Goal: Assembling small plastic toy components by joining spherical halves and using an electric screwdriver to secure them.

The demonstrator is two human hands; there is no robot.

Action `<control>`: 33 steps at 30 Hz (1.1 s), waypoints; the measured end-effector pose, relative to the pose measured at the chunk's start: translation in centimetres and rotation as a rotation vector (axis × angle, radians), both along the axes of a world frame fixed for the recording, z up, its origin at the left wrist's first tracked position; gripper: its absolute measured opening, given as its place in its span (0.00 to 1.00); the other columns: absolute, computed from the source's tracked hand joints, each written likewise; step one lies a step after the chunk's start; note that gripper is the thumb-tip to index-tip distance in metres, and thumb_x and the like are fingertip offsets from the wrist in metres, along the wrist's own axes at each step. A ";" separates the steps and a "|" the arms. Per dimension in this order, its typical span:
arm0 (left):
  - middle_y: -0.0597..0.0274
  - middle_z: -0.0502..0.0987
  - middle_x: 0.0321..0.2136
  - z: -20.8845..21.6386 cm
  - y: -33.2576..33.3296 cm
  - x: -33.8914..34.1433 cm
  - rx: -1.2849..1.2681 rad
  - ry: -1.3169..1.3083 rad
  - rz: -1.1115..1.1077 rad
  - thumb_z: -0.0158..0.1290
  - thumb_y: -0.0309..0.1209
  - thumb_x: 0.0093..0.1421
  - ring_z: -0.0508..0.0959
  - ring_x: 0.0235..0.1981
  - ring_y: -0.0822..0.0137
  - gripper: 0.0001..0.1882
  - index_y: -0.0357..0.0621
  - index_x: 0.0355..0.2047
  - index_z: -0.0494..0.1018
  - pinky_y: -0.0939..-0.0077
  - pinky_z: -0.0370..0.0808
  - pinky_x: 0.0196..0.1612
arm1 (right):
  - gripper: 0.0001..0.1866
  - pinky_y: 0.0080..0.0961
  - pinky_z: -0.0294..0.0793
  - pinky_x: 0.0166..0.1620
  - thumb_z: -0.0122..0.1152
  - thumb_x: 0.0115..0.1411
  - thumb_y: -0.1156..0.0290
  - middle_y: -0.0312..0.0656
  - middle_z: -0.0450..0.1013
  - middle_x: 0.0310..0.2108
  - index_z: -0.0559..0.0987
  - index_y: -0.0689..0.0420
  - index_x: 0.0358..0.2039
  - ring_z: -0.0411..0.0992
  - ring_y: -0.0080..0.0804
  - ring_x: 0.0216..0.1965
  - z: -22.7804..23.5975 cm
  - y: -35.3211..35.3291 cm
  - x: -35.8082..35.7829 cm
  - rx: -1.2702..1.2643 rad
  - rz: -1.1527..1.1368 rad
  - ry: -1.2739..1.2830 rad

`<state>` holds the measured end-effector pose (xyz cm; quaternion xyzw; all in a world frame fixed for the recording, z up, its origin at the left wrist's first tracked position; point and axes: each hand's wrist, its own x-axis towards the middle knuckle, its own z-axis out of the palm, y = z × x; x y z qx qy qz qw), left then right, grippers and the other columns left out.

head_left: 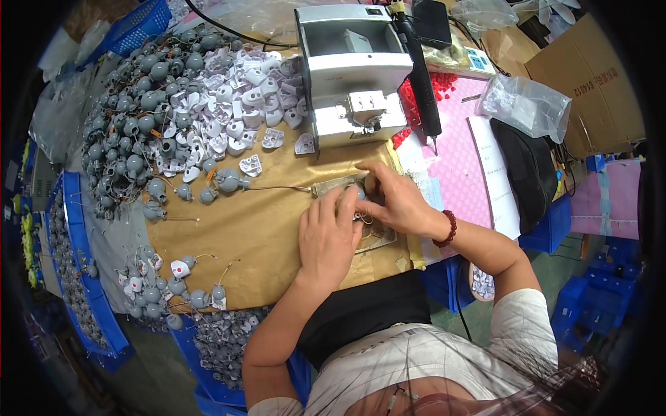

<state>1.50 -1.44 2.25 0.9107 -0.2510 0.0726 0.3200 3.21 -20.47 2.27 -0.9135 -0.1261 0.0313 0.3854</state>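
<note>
My left hand (pixel 326 239) and my right hand (pixel 401 202) meet over a flat work pad (pixel 378 244) on the brown-covered table. Between their fingertips is a small grey round part (pixel 361 193), mostly covered by the fingers, with thin wires by it. The left fingers lie close together against its near left side. The right thumb and forefinger curl round it from the right. Left of the hands, a grey ball-shaped part (pixel 227 180) with a long wire lies on the brown covering (pixel 270 208). Some white plastic shells (pixel 250 165) rest just beyond.
Heaps of grey parts (pixel 149 83) and white shells (pixel 243 90) fill the back left. A metal screw-feeder box (pixel 357 62) stands ahead, beside a black electric screwdriver (pixel 420 83). Red pieces (pixel 437 84), a clear bag (pixel 525 105) and a black pouch (pixel 524 170) lie right. Blue bins (pixel 90 277) flank the table.
</note>
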 end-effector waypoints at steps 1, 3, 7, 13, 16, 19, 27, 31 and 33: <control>0.58 0.76 0.45 0.2 -0.1 0.1 0.020 -0.003 -0.011 0.65 0.29 0.50 0.74 0.49 0.54 0.28 0.43 0.53 0.72 0.59 0.70 0.51 | 0.34 0.36 0.73 0.31 0.72 0.56 0.62 0.42 0.74 0.30 0.66 0.55 0.60 0.74 0.42 0.28 0.2 0.0 0.2 0.004 0.001 -0.011; 0.59 0.76 0.45 0.2 -0.2 0.2 0.041 -0.018 -0.025 0.65 0.29 0.51 0.74 0.49 0.54 0.27 0.43 0.53 0.73 0.60 0.69 0.51 | 0.36 0.35 0.73 0.32 0.72 0.56 0.62 0.42 0.74 0.33 0.65 0.54 0.62 0.74 0.41 0.30 0.4 0.0 0.3 0.004 0.002 -0.019; 0.60 0.77 0.43 -0.6 -0.1 0.5 0.058 -0.088 -0.027 0.63 0.28 0.51 0.75 0.47 0.56 0.25 0.43 0.51 0.74 0.61 0.70 0.49 | 0.36 0.32 0.73 0.33 0.73 0.55 0.63 0.41 0.73 0.35 0.68 0.54 0.62 0.73 0.36 0.30 0.6 -0.8 0.9 0.121 0.054 0.092; 0.61 0.76 0.36 -0.4 -0.3 1.1 0.045 -0.068 -0.020 0.63 0.27 0.49 0.75 0.41 0.57 0.20 0.44 0.44 0.75 0.62 0.70 0.45 | 0.30 0.37 0.72 0.53 0.63 0.60 0.71 0.55 0.71 0.53 0.67 0.64 0.61 0.72 0.49 0.50 2.1 -8.0 9.3 -0.267 -0.454 -0.874; 0.61 0.76 0.35 -0.4 -0.8 1.3 0.023 -0.084 -0.027 0.62 0.27 0.49 0.75 0.40 0.57 0.19 0.44 0.43 0.75 0.62 0.70 0.44 | 0.32 0.34 0.74 0.53 0.65 0.60 0.68 0.55 0.75 0.48 0.66 0.65 0.62 0.75 0.48 0.45 -0.5 -11.6 11.9 0.028 -0.398 -0.337; 0.60 0.76 0.35 -0.5 -0.7 1.2 0.007 -0.084 -0.019 0.62 0.26 0.49 0.75 0.40 0.57 0.19 0.44 0.43 0.75 0.62 0.70 0.43 | 0.35 0.28 0.75 0.50 0.68 0.56 0.68 0.50 0.77 0.42 0.67 0.63 0.63 0.77 0.35 0.42 -1.4 -12.5 12.9 0.200 -0.393 -0.253; 0.59 0.76 0.36 -0.5 -0.5 1.0 -0.017 -0.070 -0.014 0.62 0.26 0.49 0.75 0.40 0.55 0.19 0.43 0.44 0.75 0.61 0.71 0.43 | 0.18 0.25 0.79 0.40 0.63 0.58 0.84 0.40 0.77 0.33 0.73 0.63 0.48 0.77 0.27 0.33 9.3 -4.5 9.2 0.878 -0.145 -0.647; 0.58 0.76 0.36 -0.6 -0.6 1.0 -0.017 -0.081 -0.008 0.61 0.26 0.50 0.75 0.40 0.55 0.19 0.42 0.44 0.75 0.61 0.71 0.42 | 0.11 0.23 0.80 0.34 0.63 0.58 0.85 0.39 0.77 0.29 0.73 0.62 0.40 0.78 0.26 0.27 11.7 -1.3 10.3 1.008 0.064 -0.594; 0.58 0.76 0.35 -0.7 -0.7 0.9 -0.015 -0.083 -0.001 0.61 0.26 0.50 0.75 0.39 0.55 0.19 0.42 0.44 0.75 0.60 0.72 0.41 | 0.11 0.22 0.79 0.31 0.64 0.58 0.84 0.39 0.78 0.28 0.72 0.61 0.38 0.78 0.25 0.26 11.1 -0.5 11.6 0.978 0.078 -0.594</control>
